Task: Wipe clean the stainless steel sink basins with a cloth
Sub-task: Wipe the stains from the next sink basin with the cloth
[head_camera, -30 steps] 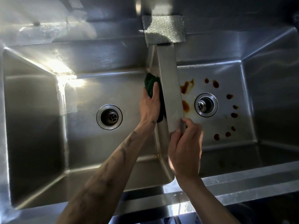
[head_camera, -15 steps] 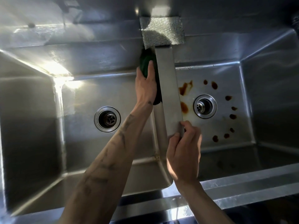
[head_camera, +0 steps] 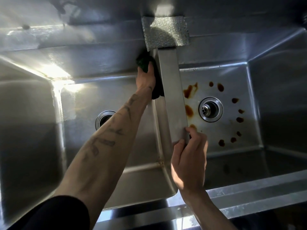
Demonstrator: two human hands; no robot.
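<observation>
**A:** What has hold of what?

**B:** The left hand (head_camera: 146,78) clutches the dark green cloth (head_camera: 143,62), with the fingers curled over its far end. It presses the cloth against the left face of the brushed stainless steel divider (head_camera: 172,97), up in the far right corner of the left basin (head_camera: 83,130). The right hand (head_camera: 189,156) grips the divider's near end, thumb on the left side and fingers hooked over the right edge.

**A:** How will the cloth handle?

**B:** Soft and light, I'd say. It bunches under the palm and bulges out past the fingers. It is best kept wadded in the palm, with the fingers spread over it for pressure. A loose pinch would let it slide on steel that slick. The divider looks rigid enough to brace against.

**A:** And farther out?

**B:** The floor of the right basin (head_camera: 216,136) carries brown stains (head_camera: 189,110) ringed around its round metal drain (head_camera: 210,109), well apart from the cloth. I see no such stains on the left basin's floor, though glare hides its far left corner.
</observation>
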